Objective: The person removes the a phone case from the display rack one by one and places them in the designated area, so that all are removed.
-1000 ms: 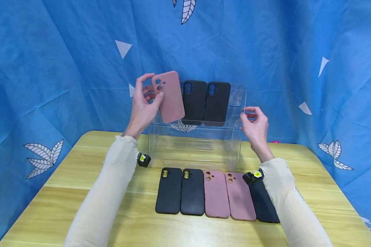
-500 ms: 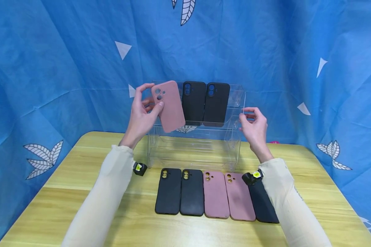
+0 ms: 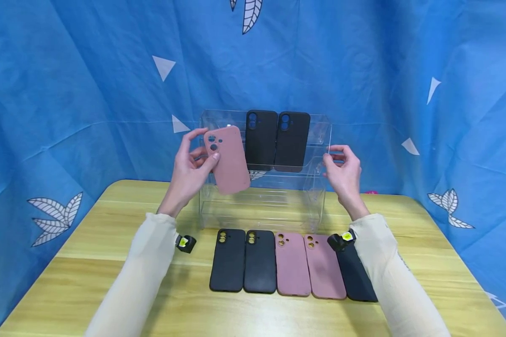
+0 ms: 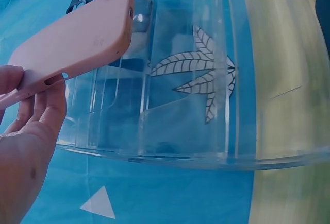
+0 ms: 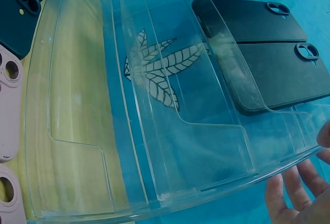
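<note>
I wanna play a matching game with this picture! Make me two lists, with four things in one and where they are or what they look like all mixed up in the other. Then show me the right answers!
Things:
1. left hand
2. big cloth
3. right hand
4. row of five phone cases

Clues:
A. at the edge of the clear rack
B. holding a pink phone case in the air
C. lying flat on the table
D. blue, with white leaves and triangles

Right pairs: 1-B, 2-D, 3-A, 4-C
</note>
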Tool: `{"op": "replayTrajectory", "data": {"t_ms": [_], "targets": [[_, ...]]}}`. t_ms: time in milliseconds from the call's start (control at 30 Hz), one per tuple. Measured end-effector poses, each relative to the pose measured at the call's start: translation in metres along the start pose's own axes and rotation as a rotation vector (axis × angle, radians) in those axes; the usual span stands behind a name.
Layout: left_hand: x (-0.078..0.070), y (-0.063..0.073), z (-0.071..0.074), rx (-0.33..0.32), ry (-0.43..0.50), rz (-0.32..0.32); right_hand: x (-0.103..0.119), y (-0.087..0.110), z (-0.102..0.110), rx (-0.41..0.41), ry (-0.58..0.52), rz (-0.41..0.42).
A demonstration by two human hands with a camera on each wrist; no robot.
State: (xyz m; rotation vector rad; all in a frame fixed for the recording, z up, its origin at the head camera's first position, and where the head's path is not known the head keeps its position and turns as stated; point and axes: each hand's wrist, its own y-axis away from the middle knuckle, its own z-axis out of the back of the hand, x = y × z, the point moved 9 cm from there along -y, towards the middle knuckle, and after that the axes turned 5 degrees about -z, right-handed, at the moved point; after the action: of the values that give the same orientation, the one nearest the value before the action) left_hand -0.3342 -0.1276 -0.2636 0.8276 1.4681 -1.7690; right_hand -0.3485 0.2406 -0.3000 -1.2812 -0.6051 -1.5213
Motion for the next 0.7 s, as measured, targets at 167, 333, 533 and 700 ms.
{"op": "replayTrajectory", "data": {"t_ms": [167, 333, 533, 700], "targets": [[0.006, 0.009, 0.0, 0.004, 0.0, 0.027, -0.001, 0.0, 0.0, 0.0, 0.007, -0.003], [0.011, 0.018, 0.0, 0.021, -0.008, 0.047, -0.001, 0.0, 0.0, -0.005, 0.004, 0.002], [0.016, 0.029, -0.001, 0.043, -0.001, 0.082, -0.001, 0.0, -0.002, 0.001, 0.007, 0.009], [0.017, 0.038, -0.002, 0.069, 0.014, 0.109, 0.0, 0.0, -0.002, 0.002, 0.005, 0.009]]}}
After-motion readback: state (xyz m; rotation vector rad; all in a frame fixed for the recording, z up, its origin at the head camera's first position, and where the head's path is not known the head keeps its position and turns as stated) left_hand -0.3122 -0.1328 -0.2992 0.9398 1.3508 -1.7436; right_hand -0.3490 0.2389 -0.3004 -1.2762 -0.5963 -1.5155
